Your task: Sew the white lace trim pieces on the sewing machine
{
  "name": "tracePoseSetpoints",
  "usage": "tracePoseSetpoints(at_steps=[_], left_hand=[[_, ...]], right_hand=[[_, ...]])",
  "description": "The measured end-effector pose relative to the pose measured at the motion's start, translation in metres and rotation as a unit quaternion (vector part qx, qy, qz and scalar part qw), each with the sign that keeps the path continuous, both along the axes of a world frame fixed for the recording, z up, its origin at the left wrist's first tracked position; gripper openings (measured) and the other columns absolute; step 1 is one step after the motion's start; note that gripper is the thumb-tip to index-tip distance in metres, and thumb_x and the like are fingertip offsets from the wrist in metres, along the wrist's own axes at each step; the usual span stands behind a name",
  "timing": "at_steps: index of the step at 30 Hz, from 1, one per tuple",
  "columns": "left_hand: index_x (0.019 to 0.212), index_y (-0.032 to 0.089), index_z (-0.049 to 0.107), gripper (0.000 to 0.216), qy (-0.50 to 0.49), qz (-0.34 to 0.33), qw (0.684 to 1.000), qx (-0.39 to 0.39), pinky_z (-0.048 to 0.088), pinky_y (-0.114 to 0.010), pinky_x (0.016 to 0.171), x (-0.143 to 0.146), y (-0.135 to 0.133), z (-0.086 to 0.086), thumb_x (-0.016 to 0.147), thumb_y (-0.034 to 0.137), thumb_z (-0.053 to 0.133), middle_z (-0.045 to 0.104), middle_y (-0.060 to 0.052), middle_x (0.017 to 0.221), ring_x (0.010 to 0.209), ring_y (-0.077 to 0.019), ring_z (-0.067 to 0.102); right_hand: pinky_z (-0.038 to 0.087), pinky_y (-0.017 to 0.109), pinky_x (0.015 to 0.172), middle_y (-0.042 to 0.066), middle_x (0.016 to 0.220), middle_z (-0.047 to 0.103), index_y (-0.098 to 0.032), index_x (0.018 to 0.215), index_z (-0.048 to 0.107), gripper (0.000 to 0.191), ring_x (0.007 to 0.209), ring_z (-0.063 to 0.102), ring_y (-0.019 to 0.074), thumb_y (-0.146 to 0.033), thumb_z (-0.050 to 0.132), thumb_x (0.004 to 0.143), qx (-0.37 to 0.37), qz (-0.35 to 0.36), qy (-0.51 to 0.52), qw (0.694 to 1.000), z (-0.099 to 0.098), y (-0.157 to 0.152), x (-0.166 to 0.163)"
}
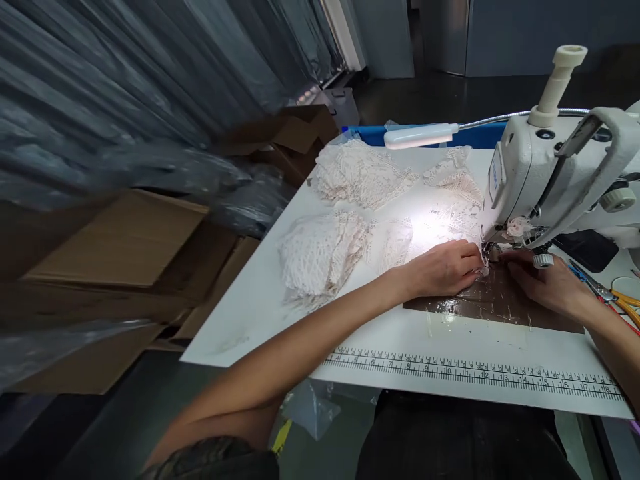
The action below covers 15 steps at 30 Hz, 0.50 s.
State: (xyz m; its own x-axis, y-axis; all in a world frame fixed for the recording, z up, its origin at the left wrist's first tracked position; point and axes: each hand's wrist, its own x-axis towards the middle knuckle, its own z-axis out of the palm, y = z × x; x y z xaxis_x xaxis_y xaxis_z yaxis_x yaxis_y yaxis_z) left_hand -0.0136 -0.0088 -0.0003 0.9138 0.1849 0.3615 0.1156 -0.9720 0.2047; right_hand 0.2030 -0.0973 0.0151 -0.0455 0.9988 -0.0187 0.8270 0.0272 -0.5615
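Observation:
My left hand [453, 267] is closed at the left of the needle area, its curled fingertips on a bit of pale lace [484, 268]. The white sewing machine [520, 167] stands over it, and its presser foot [493, 252] sits between my two hands. On the other side, my right hand [543, 283] has thumb and fingers drawn together close to the foot. The machine's parts hide some of those fingers and whatever they pinch. Under both hands lies a shiny brown plate [505, 303]. More lace [450, 217] spreads behind my left hand, brightly lit.
Two lace piles, one nearer [320, 253] and one farther [355, 170], lie on the white table [260, 313]. A ruler strip [450, 372] runs along its front edge. Orange-handled scissors [615, 297] lie at right. A lamp [420, 137] hangs behind; cardboard boxes [120, 233] stand left.

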Motion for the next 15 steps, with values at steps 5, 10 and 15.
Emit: tracePoseSetpoints(at_steps=[5, 10, 15], left_hand=[[0.093, 0.014, 0.067, 0.018, -0.017, 0.027, 0.997, -0.068, 0.055, -0.03, 0.077, 0.003, 0.001, -0.003, 0.095, 0.022, 0.05, 0.067, -0.007, 0.092, 0.086, -0.0157, 0.063], [0.09, 0.014, 0.068, 0.014, -0.043, 0.063, 0.991, -0.109, 0.054, -0.028, 0.074, 0.004, -0.004, 0.0, 0.092, 0.023, 0.058, 0.067, -0.004, 0.088, 0.084, -0.0148, 0.063], [0.092, 0.014, 0.069, 0.014, -0.031, 0.058, 0.993, -0.098, 0.054, -0.027, 0.075, 0.003, -0.004, 0.0, 0.092, 0.021, 0.056, 0.068, -0.005, 0.09, 0.085, -0.0148, 0.064]], right_hand=[[0.049, 0.031, 0.07, 0.008, 0.084, 0.066, -0.017, 0.085, 0.063, 0.022, 0.08, 0.063, 0.0203, -0.028, 0.044, 0.086, 0.027, -0.015, 0.004, 1.0, -0.012, -0.007, 0.0], [0.049, 0.03, 0.069, 0.008, 0.085, 0.065, -0.016, 0.086, 0.065, 0.027, 0.077, 0.062, 0.0191, -0.03, 0.042, 0.087, 0.046, 0.003, 0.005, 0.999, -0.013, -0.012, -0.001], [0.048, 0.03, 0.069, 0.009, 0.09, 0.066, -0.015, 0.081, 0.066, 0.03, 0.079, 0.062, 0.0192, -0.031, 0.041, 0.087, 0.069, 0.01, -0.009, 0.998, -0.014, -0.013, -0.004]])
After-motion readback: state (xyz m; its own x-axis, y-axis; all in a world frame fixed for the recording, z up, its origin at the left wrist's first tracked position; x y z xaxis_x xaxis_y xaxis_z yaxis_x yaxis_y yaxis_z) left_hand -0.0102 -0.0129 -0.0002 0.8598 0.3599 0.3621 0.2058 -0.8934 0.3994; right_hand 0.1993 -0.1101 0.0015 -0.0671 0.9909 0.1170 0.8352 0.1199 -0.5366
